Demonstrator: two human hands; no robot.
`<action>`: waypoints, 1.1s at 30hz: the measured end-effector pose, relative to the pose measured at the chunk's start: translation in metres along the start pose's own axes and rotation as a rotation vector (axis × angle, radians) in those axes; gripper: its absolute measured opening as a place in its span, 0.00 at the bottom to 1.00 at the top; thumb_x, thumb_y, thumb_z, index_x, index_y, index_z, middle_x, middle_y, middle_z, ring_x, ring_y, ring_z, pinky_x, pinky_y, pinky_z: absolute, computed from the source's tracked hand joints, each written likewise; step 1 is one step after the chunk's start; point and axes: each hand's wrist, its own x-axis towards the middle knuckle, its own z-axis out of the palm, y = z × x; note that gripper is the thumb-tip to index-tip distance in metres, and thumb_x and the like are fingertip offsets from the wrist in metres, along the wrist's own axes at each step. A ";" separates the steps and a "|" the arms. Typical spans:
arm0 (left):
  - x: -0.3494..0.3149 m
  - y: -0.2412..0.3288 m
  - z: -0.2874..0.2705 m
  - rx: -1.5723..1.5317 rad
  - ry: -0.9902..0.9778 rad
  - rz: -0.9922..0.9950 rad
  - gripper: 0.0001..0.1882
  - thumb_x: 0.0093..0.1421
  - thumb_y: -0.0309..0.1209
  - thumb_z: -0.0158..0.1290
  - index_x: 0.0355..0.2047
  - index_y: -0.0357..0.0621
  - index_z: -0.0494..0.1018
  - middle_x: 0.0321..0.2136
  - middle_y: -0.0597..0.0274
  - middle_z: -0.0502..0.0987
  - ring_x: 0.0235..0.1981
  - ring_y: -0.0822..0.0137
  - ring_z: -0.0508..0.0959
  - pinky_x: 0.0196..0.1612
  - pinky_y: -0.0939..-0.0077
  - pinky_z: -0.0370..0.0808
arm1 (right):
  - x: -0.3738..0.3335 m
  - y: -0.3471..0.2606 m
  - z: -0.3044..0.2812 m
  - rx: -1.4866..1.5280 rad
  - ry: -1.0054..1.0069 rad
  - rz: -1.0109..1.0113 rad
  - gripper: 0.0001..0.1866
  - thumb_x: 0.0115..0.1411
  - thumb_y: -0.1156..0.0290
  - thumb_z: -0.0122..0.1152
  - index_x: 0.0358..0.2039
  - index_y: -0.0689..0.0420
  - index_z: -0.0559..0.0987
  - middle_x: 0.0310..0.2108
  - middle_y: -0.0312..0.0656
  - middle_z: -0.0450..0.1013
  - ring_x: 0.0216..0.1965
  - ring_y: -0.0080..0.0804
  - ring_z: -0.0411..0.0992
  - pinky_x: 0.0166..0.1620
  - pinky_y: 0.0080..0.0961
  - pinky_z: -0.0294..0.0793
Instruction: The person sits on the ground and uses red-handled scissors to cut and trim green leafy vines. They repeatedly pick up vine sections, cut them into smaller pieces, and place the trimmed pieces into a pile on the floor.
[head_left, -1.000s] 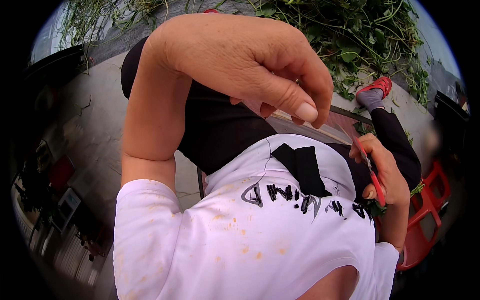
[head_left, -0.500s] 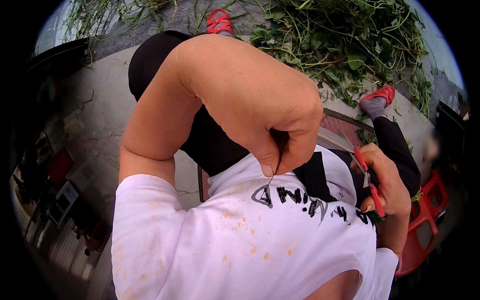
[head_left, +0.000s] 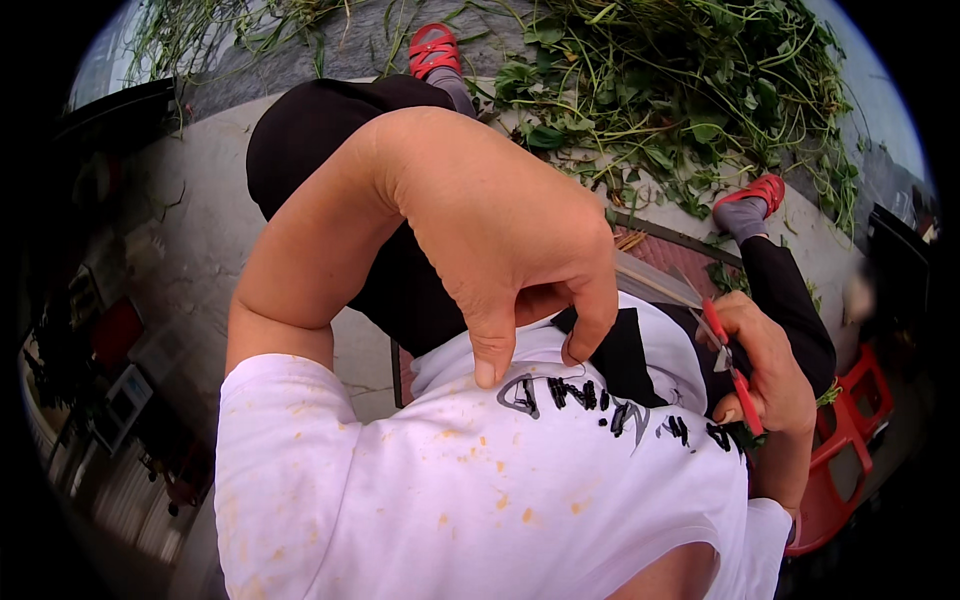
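My left hand (head_left: 500, 220) is bent in over the front of the white shirt (head_left: 420, 480). Its thumb and forefinger are apart, and nothing shows between them. The thumb tip rests at the black and grey lettering on the cloth, and a fine thread-like line lies by the forefinger tip. To the right, my right hand (head_left: 775, 360) grips a pair of scissors with red handles (head_left: 742, 385), its grey metal parts partly hidden by the fingers. A black strip of cloth (head_left: 622, 350) lies between the two hands. Something dark green pokes out below the right hand.
A big heap of green vines and leaves (head_left: 690, 90) covers the ground ahead. My feet in red sandals (head_left: 434, 50) stand at its near edge. A reddish board (head_left: 670, 250) lies between my legs. A red plastic chair (head_left: 835, 480) is at the right; assorted household things stand left.
My left thumb and forefinger have parted from a pinch on a thin dark thread, and that hand has shifted slightly left and down. My right hand keeps its grip on the scissors.
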 end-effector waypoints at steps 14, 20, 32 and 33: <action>-0.016 0.007 -0.014 -0.011 0.518 0.119 0.14 0.57 0.35 0.57 0.27 0.34 0.73 0.28 0.57 0.72 0.23 0.68 0.70 0.25 0.77 0.67 | -0.001 0.001 0.003 0.007 0.008 0.009 0.41 0.40 0.34 0.63 0.35 0.62 0.67 0.31 0.45 0.65 0.31 0.42 0.64 0.37 0.30 0.67; -0.001 0.000 0.001 -0.137 0.090 0.114 0.25 0.50 0.31 0.63 0.47 0.33 0.71 0.39 0.53 0.75 0.21 0.66 0.76 0.24 0.77 0.73 | -0.001 0.001 0.003 0.005 0.010 0.009 0.41 0.40 0.33 0.63 0.36 0.62 0.67 0.31 0.44 0.65 0.31 0.41 0.64 0.37 0.30 0.67; -0.013 -0.009 -0.009 -0.004 0.257 0.331 0.10 0.56 0.30 0.58 0.23 0.35 0.74 0.19 0.60 0.68 0.18 0.63 0.67 0.22 0.72 0.63 | 0.000 0.000 0.007 0.022 0.013 0.002 0.41 0.40 0.33 0.63 0.36 0.62 0.68 0.31 0.44 0.65 0.31 0.40 0.65 0.37 0.30 0.68; -0.013 -0.010 -0.006 -0.041 0.269 0.330 0.11 0.56 0.30 0.58 0.23 0.34 0.74 0.19 0.60 0.68 0.18 0.62 0.67 0.22 0.72 0.63 | 0.002 0.000 0.006 0.012 0.006 -0.009 0.41 0.40 0.33 0.63 0.36 0.62 0.68 0.31 0.44 0.65 0.31 0.41 0.65 0.37 0.30 0.68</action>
